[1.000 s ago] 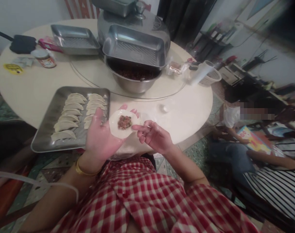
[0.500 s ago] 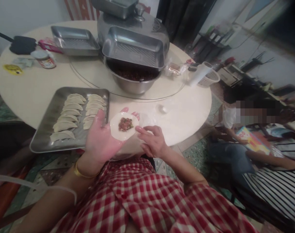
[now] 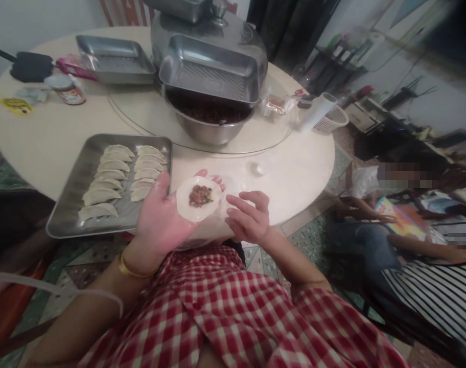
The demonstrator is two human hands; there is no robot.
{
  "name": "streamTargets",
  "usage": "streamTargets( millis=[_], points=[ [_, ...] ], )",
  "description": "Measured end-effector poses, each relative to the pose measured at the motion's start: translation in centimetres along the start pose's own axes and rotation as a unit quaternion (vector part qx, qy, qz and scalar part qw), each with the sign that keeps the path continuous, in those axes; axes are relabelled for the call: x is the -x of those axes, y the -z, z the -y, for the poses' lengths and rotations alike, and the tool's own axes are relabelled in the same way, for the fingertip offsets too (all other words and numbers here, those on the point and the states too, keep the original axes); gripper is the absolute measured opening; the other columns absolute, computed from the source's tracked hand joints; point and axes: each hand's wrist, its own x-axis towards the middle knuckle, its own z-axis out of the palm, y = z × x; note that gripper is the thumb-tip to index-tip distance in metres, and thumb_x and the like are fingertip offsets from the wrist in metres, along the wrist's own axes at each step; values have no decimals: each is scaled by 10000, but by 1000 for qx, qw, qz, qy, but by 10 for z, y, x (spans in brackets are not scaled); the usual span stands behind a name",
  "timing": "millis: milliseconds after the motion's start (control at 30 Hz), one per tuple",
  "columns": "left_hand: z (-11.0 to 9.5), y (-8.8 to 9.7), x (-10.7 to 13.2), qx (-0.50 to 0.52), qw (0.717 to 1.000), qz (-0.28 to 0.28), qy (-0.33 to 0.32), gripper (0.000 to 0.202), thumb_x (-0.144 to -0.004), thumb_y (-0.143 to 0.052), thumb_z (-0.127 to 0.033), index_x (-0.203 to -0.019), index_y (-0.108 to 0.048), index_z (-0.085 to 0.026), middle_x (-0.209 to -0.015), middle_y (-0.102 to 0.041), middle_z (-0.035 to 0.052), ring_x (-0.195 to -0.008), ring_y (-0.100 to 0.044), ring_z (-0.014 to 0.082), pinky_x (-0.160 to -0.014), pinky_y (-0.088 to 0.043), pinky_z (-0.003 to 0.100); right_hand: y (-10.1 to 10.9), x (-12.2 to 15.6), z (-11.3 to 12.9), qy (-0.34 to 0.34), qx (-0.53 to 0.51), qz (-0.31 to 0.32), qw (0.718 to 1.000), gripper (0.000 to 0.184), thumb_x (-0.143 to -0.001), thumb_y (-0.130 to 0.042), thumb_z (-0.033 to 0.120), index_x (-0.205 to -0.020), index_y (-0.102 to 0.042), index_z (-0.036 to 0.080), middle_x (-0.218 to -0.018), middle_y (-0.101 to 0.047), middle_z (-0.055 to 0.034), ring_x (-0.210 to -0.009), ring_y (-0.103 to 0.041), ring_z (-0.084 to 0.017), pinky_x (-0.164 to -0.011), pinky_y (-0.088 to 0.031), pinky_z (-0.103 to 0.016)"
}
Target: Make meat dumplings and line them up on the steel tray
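Dough wrapper topped with filling, centre of frame, flat on outspread left hand, loosely parted right hand just beside, folded dumplings in metal tray, left of frame

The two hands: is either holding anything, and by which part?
The left hand supports a dough wrapper by its underside, lying flat, with filling on top; the right hand holds nothing.
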Motion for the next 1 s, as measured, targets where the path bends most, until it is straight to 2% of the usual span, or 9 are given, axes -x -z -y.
streamTargets(
  millis=[167,367,467,600,833,933,1000],
  points=[
    [2,-4,1,-4,999,-6,33,663,-969,-343,-535,-1457,-400,-91,-1263,-651,184,-1192,-610,294,-1022,-474,446,-8,-2,-4,35,58,-33,997,154,-835,-655,254,-973,-665,321,-1235,-663,5,-1116,-558,-192,-879,-493,-369],
    [2,-6,3,-9,999,-2,43,654,-974,-340,-512,-1460,-392,-77,-1271,-645,190,-1197,-607,303,-997,-497,443,-11,0,-10,63,80,-40,994,174,-827,-686,339,-995,-672,382,-1208,-638,24,-1147,-540,-188,-915,-504,-373],
    [2,-7,4,-9,999,9,42,656,-977,-332,-514,-1470,-375,-85,-1298,-630,193,-1199,-605,302,-967,-515,428,-11,2,-10,67,73,-38,994,170,-839,-667,333,-1004,-669,375,-1240,-616,23,-1163,-536,-183,-939,-500,-367],
    [3,-11,5,-2,999,17,45,655,-973,-339,-519,-1476,-364,-101,-1318,-620,177,-1203,-603,288,-1008,-487,424,-13,0,-9,61,73,-62,994,172,-867,-623,330,-1035,-660,340,-1294,-561,0,-1158,-533,-173,-956,-495,-352],
    [1,-11,12,-20,997,48,60,663,-969,-322,-537,-1461,-374,-95,-1268,-650,178,-1201,-605,304,-1053,-441,478,-19,1,-10,63,76,-100,990,246,-835,-653,291,-1075,-624,336,-1347,-502,0,-1205,-506,-179,-996,-479,-356],
    [1,-14,15,-37,996,58,62,642,-979,-296,-525,-1440,-390,-88,-1194,-688,171,-1157,-635,302,-1034,-453,501,-24,10,-14,58,59,-100,992,316,-805,-696,381,-1108,-612,412,-1303,-532,24,-1242,-488,-208,-1013,-475,-402],
    [2,-18,17,-49,995,53,65,624,-979,-317,-509,-1420,-411,-78,-1161,-703,169,-1150,-639,304,-1020,-466,492,-28,17,-17,39,37,-64,996,355,-773,-722,460,-1108,-606,482,-1225,-577,40,-1215,-513,-223,-996,-490,-434]
  ],
)
